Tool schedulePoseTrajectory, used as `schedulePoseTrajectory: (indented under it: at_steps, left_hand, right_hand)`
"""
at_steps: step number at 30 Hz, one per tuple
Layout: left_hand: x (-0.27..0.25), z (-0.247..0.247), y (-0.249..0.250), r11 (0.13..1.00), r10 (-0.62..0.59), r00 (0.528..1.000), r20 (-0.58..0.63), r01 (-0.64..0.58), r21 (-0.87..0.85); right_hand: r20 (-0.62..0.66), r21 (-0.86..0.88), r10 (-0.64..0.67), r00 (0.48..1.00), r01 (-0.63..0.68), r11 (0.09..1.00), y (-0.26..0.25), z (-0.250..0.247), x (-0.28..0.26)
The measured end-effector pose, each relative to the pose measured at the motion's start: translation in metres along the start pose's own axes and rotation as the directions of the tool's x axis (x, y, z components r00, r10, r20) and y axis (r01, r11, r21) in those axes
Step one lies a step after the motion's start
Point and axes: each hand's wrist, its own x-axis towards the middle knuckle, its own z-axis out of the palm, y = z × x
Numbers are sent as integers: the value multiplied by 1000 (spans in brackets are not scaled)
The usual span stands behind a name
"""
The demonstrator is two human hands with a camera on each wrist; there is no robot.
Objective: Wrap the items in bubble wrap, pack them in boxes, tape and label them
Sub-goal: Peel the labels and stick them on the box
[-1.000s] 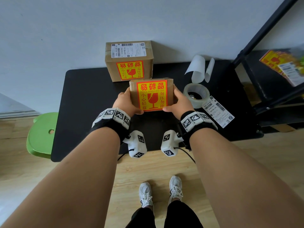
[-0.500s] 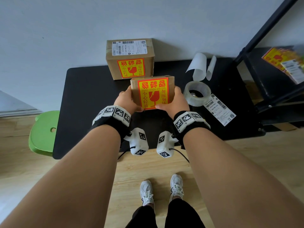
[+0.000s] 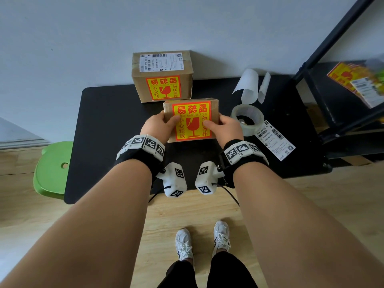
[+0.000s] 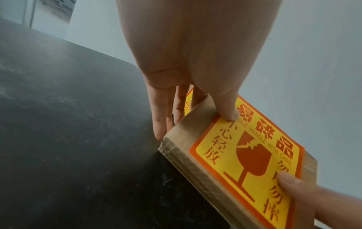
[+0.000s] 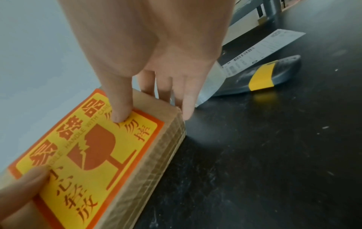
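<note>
A small taped cardboard box (image 3: 192,113) carries a yellow and orange fragile sticker on the face turned toward me. It sits over the middle of the black table (image 3: 108,132). My left hand (image 3: 158,126) holds its left end: the thumb presses the sticker (image 4: 245,151) and the fingers (image 4: 160,120) run down the side. My right hand (image 3: 227,126) holds the right end the same way, thumb on the sticker (image 5: 98,147). Whether the box's lower edge touches the table is hidden.
A larger labelled box (image 3: 163,80) stands just behind, against the wall. To the right lie a clear tape roll (image 3: 248,119), a loose shipping label (image 3: 275,140) and curled backing paper (image 3: 249,84). A black shelf frame (image 3: 332,65) holds stickers. A green stool (image 3: 52,169) stands at left.
Both thumbs have slid from the box's ends onto the sticker face. The box has stayed in about the same place in front of the larger box.
</note>
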Motion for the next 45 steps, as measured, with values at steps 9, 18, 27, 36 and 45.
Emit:
schedulePoseTrajectory:
  at_steps: [9, 18, 27, 36, 45]
  left_hand:
    - [3, 0, 11, 978, -194, 979, -60, 189, -87]
    - [10, -1, 6, 960, -217, 976, -32, 208, -188]
    - [1, 0, -4, 926, -185, 983, 21, 181, -331]
    - [-14, 9, -29, 939, -66, 998, 14, 67, -337]
    - [-26, 17, -35, 985, 9, 989, -144, -33, -168]
  right_hand:
    - [-59, 24, 177, 982, -175, 984, -20, 2, 14]
    - [-73, -79, 187, 980, -193, 978, -30, -5, 18]
    - [84, 26, 6, 996, -8, 1000, 8, -5, -8]
    - [-31, -164, -46, 998, 40, 986, 20, 5, -14]
    - [-53, -147, -17, 998, 9, 989, 11, 20, -13]
